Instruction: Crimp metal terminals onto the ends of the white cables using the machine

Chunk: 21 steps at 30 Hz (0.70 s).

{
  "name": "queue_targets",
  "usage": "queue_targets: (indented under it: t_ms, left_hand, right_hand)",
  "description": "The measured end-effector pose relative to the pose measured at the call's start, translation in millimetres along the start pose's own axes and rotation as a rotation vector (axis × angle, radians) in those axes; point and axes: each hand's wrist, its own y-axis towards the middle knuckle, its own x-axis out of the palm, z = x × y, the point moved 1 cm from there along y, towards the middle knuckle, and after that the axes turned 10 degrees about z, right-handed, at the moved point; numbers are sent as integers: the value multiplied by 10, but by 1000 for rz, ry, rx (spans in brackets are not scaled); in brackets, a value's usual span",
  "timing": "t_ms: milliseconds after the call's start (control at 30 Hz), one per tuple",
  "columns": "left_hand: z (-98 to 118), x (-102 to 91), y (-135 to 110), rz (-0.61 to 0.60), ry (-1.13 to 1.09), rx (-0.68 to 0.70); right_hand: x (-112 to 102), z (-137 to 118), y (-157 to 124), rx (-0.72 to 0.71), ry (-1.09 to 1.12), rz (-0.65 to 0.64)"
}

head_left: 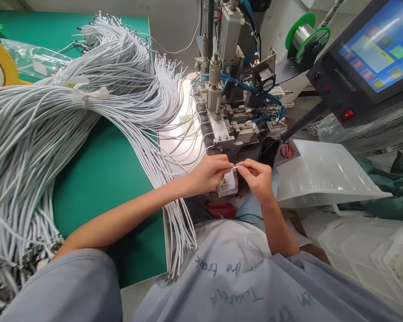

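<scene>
Between the fingertips of both hands runs the white end of a thin cable [235, 167]. My left hand [211, 172] pinches it from the left, and my right hand [256, 176] pinches it from the right, close by. Both hands are in front of the machine [218, 107], just above a cylinder with a warning label [229, 182]. Several white cables run in from the left and lie over the lit white plate [176, 152]. The exact tip of the cable is hidden by my fingers.
Bundles of white cables [97, 98] cover much of the green table [114, 179] at the left. A screen [383, 49] and a wire spool [307, 38] stand at upper right. Red-handled scissors [287, 151] lie beside a translucent plastic tray [332, 174].
</scene>
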Motion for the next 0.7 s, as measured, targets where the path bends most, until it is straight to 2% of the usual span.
queue_targets:
  t_ms: [67,133,300,400,467,600,633,700]
  left_hand:
    - [-12,-9,0,-37,65,42]
    - [-15,-5,-7,-34,98,45]
    - [2,55,-38,37,77,-14]
    - [-10,66,-43,37,118,-6]
    - [-34,48,-36,10,151,15]
    - [-73,-4,-12,-39,124,53]
    - [-74,-8,-9,-46,106,48]
    - [-65,0,-9,-30,80,19]
  right_hand:
    - [-59,-9,54,13,-75,-63]
    - [-62,12,72,16,-89,-55]
    - [140,113,-56,54,36,139]
    - [187,108,-106,-17,-76,244]
    - [139,74,-68,-65,-138,202]
    - [-3,30,78,-3,-79,-66]
    - [-16,33,97,8,-64,-94]
    - [5,55,93,16,-37,-52]
